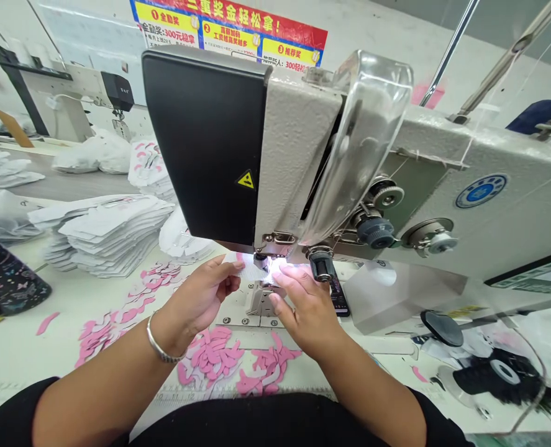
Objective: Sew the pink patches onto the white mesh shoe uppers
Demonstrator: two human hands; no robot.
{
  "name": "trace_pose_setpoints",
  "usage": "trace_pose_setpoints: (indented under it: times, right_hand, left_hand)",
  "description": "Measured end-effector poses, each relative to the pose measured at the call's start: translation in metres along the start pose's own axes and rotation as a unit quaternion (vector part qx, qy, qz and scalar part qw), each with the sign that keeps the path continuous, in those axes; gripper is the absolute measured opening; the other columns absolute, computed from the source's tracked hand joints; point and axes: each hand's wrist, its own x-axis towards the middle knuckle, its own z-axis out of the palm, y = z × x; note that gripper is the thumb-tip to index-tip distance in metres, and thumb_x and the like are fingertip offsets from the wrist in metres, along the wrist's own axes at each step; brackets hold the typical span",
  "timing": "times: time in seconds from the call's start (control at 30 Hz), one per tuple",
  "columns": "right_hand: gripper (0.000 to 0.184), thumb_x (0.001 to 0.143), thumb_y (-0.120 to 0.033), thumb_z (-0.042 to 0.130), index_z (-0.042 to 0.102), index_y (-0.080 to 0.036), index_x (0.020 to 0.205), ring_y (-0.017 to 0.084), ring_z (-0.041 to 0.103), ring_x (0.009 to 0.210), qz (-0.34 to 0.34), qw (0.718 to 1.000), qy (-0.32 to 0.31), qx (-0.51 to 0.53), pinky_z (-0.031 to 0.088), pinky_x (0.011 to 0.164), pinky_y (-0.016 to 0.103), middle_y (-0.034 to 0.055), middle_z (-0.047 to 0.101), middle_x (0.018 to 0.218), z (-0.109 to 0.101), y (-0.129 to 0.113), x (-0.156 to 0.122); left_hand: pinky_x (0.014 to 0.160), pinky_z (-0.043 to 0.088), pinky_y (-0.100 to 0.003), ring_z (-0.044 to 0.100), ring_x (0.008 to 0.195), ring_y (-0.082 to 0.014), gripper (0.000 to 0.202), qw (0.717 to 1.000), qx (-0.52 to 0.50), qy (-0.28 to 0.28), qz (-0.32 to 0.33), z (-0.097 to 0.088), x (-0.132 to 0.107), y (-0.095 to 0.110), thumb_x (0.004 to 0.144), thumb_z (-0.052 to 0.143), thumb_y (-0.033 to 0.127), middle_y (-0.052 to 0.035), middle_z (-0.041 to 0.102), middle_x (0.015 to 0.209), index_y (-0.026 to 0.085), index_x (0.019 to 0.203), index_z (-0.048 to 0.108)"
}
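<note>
We have the cast-metal sewing machine ahead, right of the stacked flat fabric panels; curved cut pieces lie on the table before our left hand and right hand.

A garment workshop: industrial sewing machine, stacked fabric pieces.

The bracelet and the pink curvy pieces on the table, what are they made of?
The bracelet on the left wrist looks like polished metal, since it gleams silver. The pink pieces look like soft foam or felt, with a matte surface and bendy curves, though the picture can't settle which.
</note>
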Motion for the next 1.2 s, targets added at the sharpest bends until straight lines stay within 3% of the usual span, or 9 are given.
trace_pose_setpoints:
  times: [0.1,0.23,0.4,0.57,0.67,0.8,0.9,1.07,1.2]
  right_hand:
    - [0.028,0.098,-0.037,0.049,0.07,-0.022,0.11,0.026,0.057,0.111,0.009,0.998,-0.014,0.067,0.045,0.101,0.049,0.0089,0.067,0.104,-0.004,0.006,0.002]
    - [0.028,0.099,-0.034,0.046,0.069,-0.023,0.088,0.021,0.062,0.091,0.021,0.987,0.007,0.157,0.051,0.091,0.041,0.0037,0.066,0.083,-0.008,0.008,0.001]
    - [0.035,0.095,-0.032,0.051,0.062,-0.021,0.127,0.027,0.056,0.114,0.047,0.996,-0.022,0.073,0.048,0.098,0.046,0.0127,0.061,0.12,-0.007,0.001,0.0]
    - [0.035,0.09,-0.022,0.052,0.065,-0.023,0.123,0.03,0.051,0.123,0.034,0.996,-0.066,0.048,0.04,0.106,0.051,0.0105,0.066,0.111,-0.011,-0.001,0.002]
    - [0.031,0.088,-0.019,0.052,0.068,-0.022,0.115,0.029,0.054,0.119,0.031,0.997,-0.052,0.045,0.043,0.102,0.049,0.0096,0.068,0.106,-0.011,0.001,0.002]
    - [0.024,0.091,-0.02,0.053,0.067,-0.021,0.111,0.026,0.059,0.111,0.006,0.998,-0.031,0.051,0.046,0.098,0.045,0.0088,0.07,0.103,-0.009,0.004,0.001]
    - [0.021,0.093,-0.02,0.054,0.066,-0.021,0.11,0.024,0.06,0.109,-0.01,0.998,-0.016,0.055,0.046,0.098,0.043,0.0083,0.07,0.106,-0.008,0.006,0.0]
    - [0.019,0.095,-0.018,0.052,0.065,-0.021,0.108,0.022,0.059,0.111,-0.05,0.995,-0.027,0.087,0.045,0.101,0.043,0.0064,0.069,0.116,-0.011,0.006,0.0]
    - [0.017,0.095,-0.019,0.053,0.064,-0.021,0.107,0.022,0.059,0.112,-0.058,0.994,-0.019,0.089,0.045,0.102,0.044,0.0063,0.07,0.117,-0.012,0.006,0.001]
  left_hand:
    - [0.067,0.045,-0.024,0.052,0.069,-0.0127,0.021,0.999,0.01,-0.037,-0.017,-0.01,-0.019,-0.008,0.076,0.081,0.032,0.0002,0.058,0.075,0.018,0.077,0.065]
    - [0.076,0.047,-0.031,0.057,0.08,-0.0196,0.025,0.973,0.085,-0.2,-0.072,-0.013,-0.051,-0.021,0.077,0.079,0.036,-0.0046,0.066,0.086,0.019,0.093,0.071]
    - [0.093,0.045,-0.039,0.061,0.097,-0.0269,0.029,0.932,0.156,-0.309,-0.107,0.003,-0.07,-0.022,0.083,0.073,0.038,-0.004,0.071,0.099,0.027,0.109,0.073]
    - [0.096,0.043,-0.037,0.058,0.111,-0.0297,0.035,0.87,0.25,-0.409,-0.117,-0.008,-0.062,-0.018,0.083,0.07,0.043,-0.0042,0.067,0.115,0.026,0.114,0.069]
    - [0.095,0.043,-0.038,0.058,0.108,-0.0297,0.049,0.865,0.266,-0.394,-0.161,-0.03,-0.059,-0.023,0.077,0.077,0.046,-0.0062,0.066,0.112,0.028,0.121,0.065]
    - [0.098,0.042,-0.042,0.056,0.106,-0.0294,0.067,0.932,0.12,-0.318,-0.126,-0.048,-0.059,-0.029,0.073,0.077,0.053,-0.0091,0.063,0.111,0.026,0.132,0.058]
    - [0.092,0.044,-0.041,0.057,0.098,-0.0282,0.054,0.961,0.061,-0.248,-0.111,-0.046,-0.061,-0.026,0.08,0.07,0.053,-0.0114,0.064,0.105,0.022,0.124,0.064]
    - [0.074,0.044,-0.032,0.056,0.078,-0.0216,0.032,0.949,0.106,-0.25,-0.162,-0.043,-0.06,-0.023,0.079,0.075,0.044,-0.0091,0.065,0.086,0.016,0.095,0.073]
    - [0.065,0.041,-0.029,0.051,0.067,-0.0178,0.029,0.948,0.133,-0.252,-0.14,-0.047,-0.057,-0.026,0.076,0.076,0.045,-0.0048,0.061,0.074,0.017,0.082,0.073]
